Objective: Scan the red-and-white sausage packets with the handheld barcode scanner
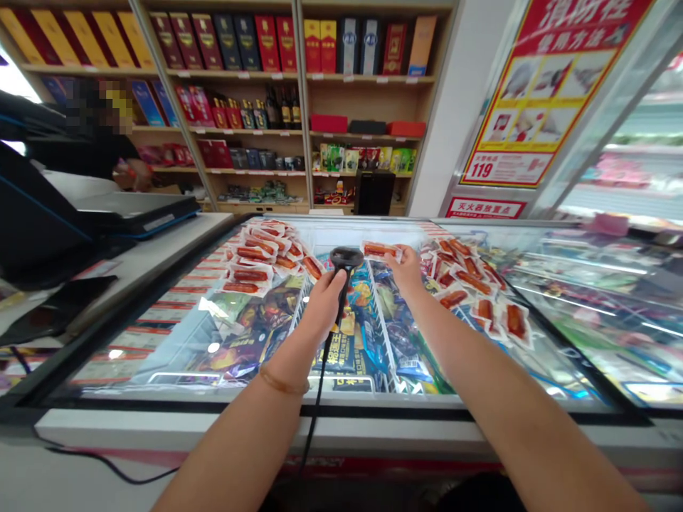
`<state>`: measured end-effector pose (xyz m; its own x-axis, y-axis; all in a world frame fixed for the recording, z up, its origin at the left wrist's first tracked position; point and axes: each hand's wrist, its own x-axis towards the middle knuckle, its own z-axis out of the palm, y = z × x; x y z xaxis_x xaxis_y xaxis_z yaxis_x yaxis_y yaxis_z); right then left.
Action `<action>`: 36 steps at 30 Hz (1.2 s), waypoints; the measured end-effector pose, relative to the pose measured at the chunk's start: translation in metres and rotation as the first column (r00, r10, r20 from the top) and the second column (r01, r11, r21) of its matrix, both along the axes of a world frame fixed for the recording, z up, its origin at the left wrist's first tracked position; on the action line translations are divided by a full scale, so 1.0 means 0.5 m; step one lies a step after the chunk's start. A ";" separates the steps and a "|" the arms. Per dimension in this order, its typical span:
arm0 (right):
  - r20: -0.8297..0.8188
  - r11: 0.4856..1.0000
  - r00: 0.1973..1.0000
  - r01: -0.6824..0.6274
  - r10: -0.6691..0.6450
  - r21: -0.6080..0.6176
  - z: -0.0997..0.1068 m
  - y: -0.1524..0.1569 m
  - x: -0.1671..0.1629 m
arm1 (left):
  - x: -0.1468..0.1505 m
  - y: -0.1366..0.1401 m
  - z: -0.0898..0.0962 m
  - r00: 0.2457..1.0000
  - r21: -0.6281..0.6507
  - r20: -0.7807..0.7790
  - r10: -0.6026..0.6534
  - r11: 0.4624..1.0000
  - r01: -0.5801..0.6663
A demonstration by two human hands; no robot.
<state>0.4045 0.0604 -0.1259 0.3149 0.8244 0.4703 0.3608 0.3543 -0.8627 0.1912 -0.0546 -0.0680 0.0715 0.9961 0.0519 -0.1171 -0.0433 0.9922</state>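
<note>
My left hand point(324, 304) is wrapped round the handle of a black barcode scanner point(346, 257), whose cord runs down toward me. Between the fingers of my right hand point(406, 272) is a clear-wrapped sausage pack point(380, 249), held just right of the scanner head. Both hands are above the glass top of a chest freezer point(176, 341). On the glass to the left lies a pile of sausage packs point(261, 249). Another group of sausage packs point(469, 274) is spread out on the right, near my right forearm.
Under the glass, wire baskets point(381, 327) hold bagged frozen goods. At the left stands a counter with a dark device point(139, 212) on it, and a person point(101, 142) is behind. Shelves of boxes point(235, 43) line the back; a red poster point(555, 92) hangs at right.
</note>
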 end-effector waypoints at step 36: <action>-0.049 0.986 0.985 -0.164 0.165 0.018 0.094 0.045 -0.180 | -0.103 0.029 0.078 0.913 -0.061 0.256 0.317 0.948 -0.312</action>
